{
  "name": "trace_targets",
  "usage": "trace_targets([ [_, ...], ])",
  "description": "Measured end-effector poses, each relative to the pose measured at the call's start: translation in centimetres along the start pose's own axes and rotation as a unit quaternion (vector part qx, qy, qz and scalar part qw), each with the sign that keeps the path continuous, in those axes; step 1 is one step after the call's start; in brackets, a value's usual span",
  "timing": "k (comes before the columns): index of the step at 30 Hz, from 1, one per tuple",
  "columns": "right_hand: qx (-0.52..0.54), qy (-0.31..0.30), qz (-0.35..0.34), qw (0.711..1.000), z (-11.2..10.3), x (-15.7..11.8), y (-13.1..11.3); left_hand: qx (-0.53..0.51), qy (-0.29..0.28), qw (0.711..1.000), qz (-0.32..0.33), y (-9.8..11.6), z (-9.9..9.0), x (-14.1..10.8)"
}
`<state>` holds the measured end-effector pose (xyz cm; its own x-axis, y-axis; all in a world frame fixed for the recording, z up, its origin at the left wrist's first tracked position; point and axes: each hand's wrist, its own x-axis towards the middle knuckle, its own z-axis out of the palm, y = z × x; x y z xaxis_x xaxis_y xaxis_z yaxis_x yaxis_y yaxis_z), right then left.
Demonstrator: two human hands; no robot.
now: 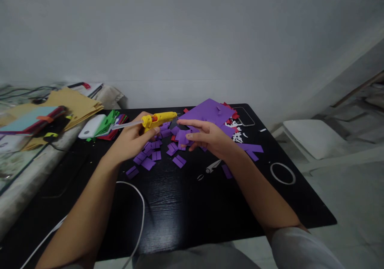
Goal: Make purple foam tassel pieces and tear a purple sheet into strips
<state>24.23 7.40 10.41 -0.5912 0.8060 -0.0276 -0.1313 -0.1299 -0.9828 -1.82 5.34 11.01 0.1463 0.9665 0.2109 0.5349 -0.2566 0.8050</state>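
My left hand [132, 139] is wrapped round a yellow glue gun [160, 119], with a clear glue stick [127, 125] jutting from its rear end. The nozzle points right, towards my right hand [211, 139]. That hand's index finger is stretched out, while its thumb and lower fingers pinch a small purple foam or paper square [183, 138]. Beneath both hands lie many small purple pieces [148, 163], some bearing a narrow strip across the middle. A large purple sheet [207, 112] lies behind my right hand.
White scraps [237, 135] and red pieces [235, 115] lie beside the purple sheet. A craft knife [213, 166] and a white ring [282, 173] rest on the black table [168, 217]. A white cord [143, 209] loops near my left forearm. Stacked coloured sheets [33, 119] stand left; a white stool [313, 137], right.
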Motion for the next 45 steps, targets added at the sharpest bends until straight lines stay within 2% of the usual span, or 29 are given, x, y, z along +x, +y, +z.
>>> trace_targets([
  [3,0.008,0.012,-0.011,1.000,-0.6,0.1,0.1,-0.009,0.028,0.999,-0.013,-0.2,-0.1,0.2],
  [8,0.003,0.061,-0.017,0.998,-1.4,0.4,0.2,-0.008,0.121,0.992,-0.034,-0.8,-0.7,0.8],
  [10,-0.014,0.073,-0.022,0.997,-1.5,0.5,0.2,-0.026,0.140,0.989,-0.041,-0.7,-0.9,0.9],
  [17,-0.034,0.080,-0.004,0.996,-1.2,0.4,0.2,-0.063,0.123,0.990,-0.043,0.2,-0.5,0.7],
  [23,-0.059,0.072,-0.026,0.995,-1.0,0.4,0.2,-0.018,0.116,0.992,-0.053,0.1,-0.2,0.3],
  [28,-0.060,0.026,-0.081,0.995,0.0,-0.4,-0.4,0.003,0.102,0.995,-0.017,0.1,0.1,-0.1],
  [33,-0.074,-0.001,-0.061,0.995,0.6,-0.8,-0.5,0.035,0.093,0.995,0.005,0.8,0.7,-0.3],
  [39,-0.075,0.014,-0.043,0.996,0.1,-0.4,0.0,0.034,0.085,0.996,0.001,0.9,0.8,-0.2],
  [45,-0.068,0.049,-0.027,0.996,-0.1,0.1,0.1,0.027,0.106,0.994,-0.013,0.2,0.2,-0.1],
])
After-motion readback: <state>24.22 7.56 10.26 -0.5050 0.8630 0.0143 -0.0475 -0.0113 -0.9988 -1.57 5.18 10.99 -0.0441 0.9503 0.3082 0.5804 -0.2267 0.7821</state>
